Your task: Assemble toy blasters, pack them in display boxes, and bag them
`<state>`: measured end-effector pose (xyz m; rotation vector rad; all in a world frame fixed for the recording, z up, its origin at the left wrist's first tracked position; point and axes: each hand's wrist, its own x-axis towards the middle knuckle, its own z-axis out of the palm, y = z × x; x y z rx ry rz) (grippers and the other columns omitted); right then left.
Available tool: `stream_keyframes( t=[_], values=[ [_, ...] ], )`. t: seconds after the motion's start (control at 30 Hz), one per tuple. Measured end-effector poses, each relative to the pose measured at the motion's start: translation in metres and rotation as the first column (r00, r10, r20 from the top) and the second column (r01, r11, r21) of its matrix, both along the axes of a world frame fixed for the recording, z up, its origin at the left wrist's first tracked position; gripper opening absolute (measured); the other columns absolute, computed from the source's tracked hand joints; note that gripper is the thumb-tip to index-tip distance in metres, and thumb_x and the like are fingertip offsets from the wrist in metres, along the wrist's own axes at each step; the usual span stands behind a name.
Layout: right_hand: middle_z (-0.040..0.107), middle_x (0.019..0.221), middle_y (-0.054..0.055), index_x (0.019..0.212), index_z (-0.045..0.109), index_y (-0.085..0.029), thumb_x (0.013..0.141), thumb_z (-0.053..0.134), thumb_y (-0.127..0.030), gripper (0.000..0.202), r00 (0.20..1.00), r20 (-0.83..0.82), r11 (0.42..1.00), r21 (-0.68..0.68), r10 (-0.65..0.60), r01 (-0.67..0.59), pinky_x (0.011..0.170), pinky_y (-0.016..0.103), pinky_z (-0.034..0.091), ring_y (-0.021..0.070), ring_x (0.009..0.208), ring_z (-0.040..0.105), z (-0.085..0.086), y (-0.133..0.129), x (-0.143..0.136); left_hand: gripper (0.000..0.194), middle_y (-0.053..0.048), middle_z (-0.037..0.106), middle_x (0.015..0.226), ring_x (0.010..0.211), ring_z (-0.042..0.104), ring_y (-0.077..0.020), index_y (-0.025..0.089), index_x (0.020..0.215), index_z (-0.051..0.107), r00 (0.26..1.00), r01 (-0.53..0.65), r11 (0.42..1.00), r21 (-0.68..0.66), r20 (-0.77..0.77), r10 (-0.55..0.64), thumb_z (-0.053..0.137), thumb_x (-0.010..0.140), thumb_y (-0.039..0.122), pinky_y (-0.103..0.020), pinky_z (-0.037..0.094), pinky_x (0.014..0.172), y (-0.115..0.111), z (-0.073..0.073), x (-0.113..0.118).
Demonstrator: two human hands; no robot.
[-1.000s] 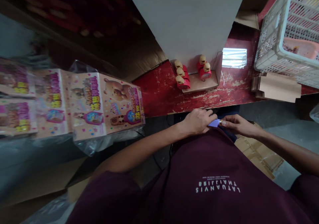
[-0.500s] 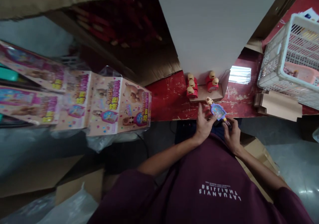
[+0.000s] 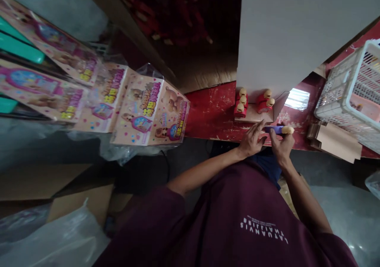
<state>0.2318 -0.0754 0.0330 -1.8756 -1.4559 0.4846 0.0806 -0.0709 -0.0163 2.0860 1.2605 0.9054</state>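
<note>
My right hand (image 3: 283, 146) grips a small purple toy (image 3: 277, 129) with a beige bear-like head, just above the table's front edge. The toy lies sideways, edge-on to me, its head pointing right. Beside its left end is my left hand (image 3: 249, 142), fingers stretched out and thumb apart; whether a fingertip touches the toy I cannot tell. Just beyond my hands, several red toys with beige heads (image 3: 242, 100) stand in two groups in a shallow cardboard tray (image 3: 254, 118).
Printed toy boxes (image 3: 133, 116) stand at left. Behind the tray rises a large pale board (image 3: 285, 33), beside a deep carton (image 3: 202, 75) of red pieces. At right are a white plastic crate (image 3: 335, 97) and folded cardboard (image 3: 338, 138) on the red table (image 3: 208, 112).
The toy has turned from face-up, head pointing up-left, to edge-on, head pointing right. My left thumb has come off its face. The view has shifted, so the surroundings sit further right.
</note>
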Motion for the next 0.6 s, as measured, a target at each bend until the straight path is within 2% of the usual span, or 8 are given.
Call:
stream_keyframes(
  t=[0.07, 0.13, 0.27, 0.37, 0.43, 0.53, 0.6],
  values=[
    [0.071, 0.12, 0.021, 0.133, 0.058, -0.008, 0.087, 0.059, -0.06, 0.069, 0.996, -0.007, 0.996, 0.019, -0.085, 0.085, 0.096, 0.044, 0.055, 0.0298, 0.106, 0.071, -0.004, 0.018, -0.002, 0.058, -0.02, 0.039, 0.161, 0.155, 0.029, -0.0262, 0.004, 0.153, 0.037, 0.987, -0.045, 0.998, -0.031, -0.154, 0.04, 0.04, 0.103, 0.033, -0.043, 0.028, 0.128, 0.014, -0.015, -0.005],
    [0.071, 0.117, 0.022, 0.133, 0.058, -0.005, 0.088, 0.057, -0.06, 0.071, 0.994, -0.002, 0.994, 0.009, -0.107, 0.107, 0.095, 0.045, 0.055, 0.0302, 0.102, 0.072, -0.006, 0.032, -0.004, 0.057, -0.021, 0.034, 0.163, 0.157, 0.021, -0.0315, 0.0, 0.151, 0.04, 0.95, -0.044, 0.996, -0.072, -0.311, 0.019, 0.041, 0.101, 0.028, -0.048, 0.02, 0.13, 0.024, -0.03, -0.011],
    [0.073, 0.106, 0.023, 0.124, 0.063, -0.004, 0.086, 0.06, -0.06, 0.068, 0.994, 0.038, 0.994, -0.023, -0.104, 0.105, 0.09, 0.046, 0.056, 0.032, 0.095, 0.072, -0.005, 0.045, -0.005, 0.062, -0.023, 0.02, 0.168, 0.158, 0.01, -0.0358, -0.003, 0.156, 0.03, 0.893, 0.0, 0.998, -0.058, -0.449, -0.026, 0.04, 0.102, 0.026, -0.052, 0.011, 0.13, 0.027, -0.051, -0.016],
    [0.074, 0.097, 0.019, 0.118, 0.066, -0.007, 0.085, 0.064, -0.059, 0.062, 0.99, 0.122, 0.996, -0.043, -0.075, 0.081, 0.085, 0.045, 0.055, 0.0306, 0.088, 0.071, -0.001, 0.048, -0.009, 0.065, -0.023, 0.014, 0.169, 0.159, 0.005, -0.0355, -0.002, 0.158, 0.025, 0.888, 0.008, 0.999, -0.052, -0.458, -0.031, 0.039, 0.102, 0.028, -0.054, 0.009, 0.13, 0.024, -0.053, -0.017],
    [0.072, 0.092, 0.016, 0.112, 0.067, -0.01, 0.086, 0.063, -0.06, 0.056, 0.983, 0.184, 0.997, -0.072, 0.006, 0.008, 0.081, 0.043, 0.055, 0.0285, 0.082, 0.069, -0.002, 0.052, -0.015, 0.066, -0.024, 0.013, 0.169, 0.159, 0.004, -0.0357, -0.002, 0.158, 0.025, 0.89, 0.018, 0.998, -0.063, -0.454, -0.045, 0.04, 0.102, 0.029, -0.055, 0.008, 0.13, 0.023, -0.051, -0.017],
    [0.069, 0.095, 0.017, 0.107, 0.066, -0.012, 0.09, 0.057, -0.06, 0.052, 0.955, 0.269, 0.991, -0.093, 0.121, -0.099, 0.083, 0.045, 0.052, 0.0286, 0.087, 0.064, -0.008, 0.061, -0.027, 0.066, -0.023, 0.013, 0.169, 0.159, 0.004, -0.0356, -0.002, 0.159, 0.024, 0.893, 0.033, 0.996, -0.084, -0.444, -0.067, 0.038, 0.102, 0.029, -0.055, 0.008, 0.13, 0.023, -0.048, -0.019],
    [0.067, 0.1, 0.018, 0.111, 0.064, -0.012, 0.091, 0.055, -0.06, 0.052, 0.943, 0.306, 0.991, -0.08, 0.129, -0.109, 0.087, 0.047, 0.05, 0.0301, 0.094, 0.062, -0.015, 0.065, -0.033, 0.065, -0.023, 0.014, 0.169, 0.159, 0.005, -0.0355, -0.002, 0.159, 0.025, 0.896, 0.031, 0.995, -0.091, -0.438, -0.068, 0.037, 0.103, 0.028, -0.055, 0.007, 0.13, 0.023, -0.047, -0.019]
  ],
)
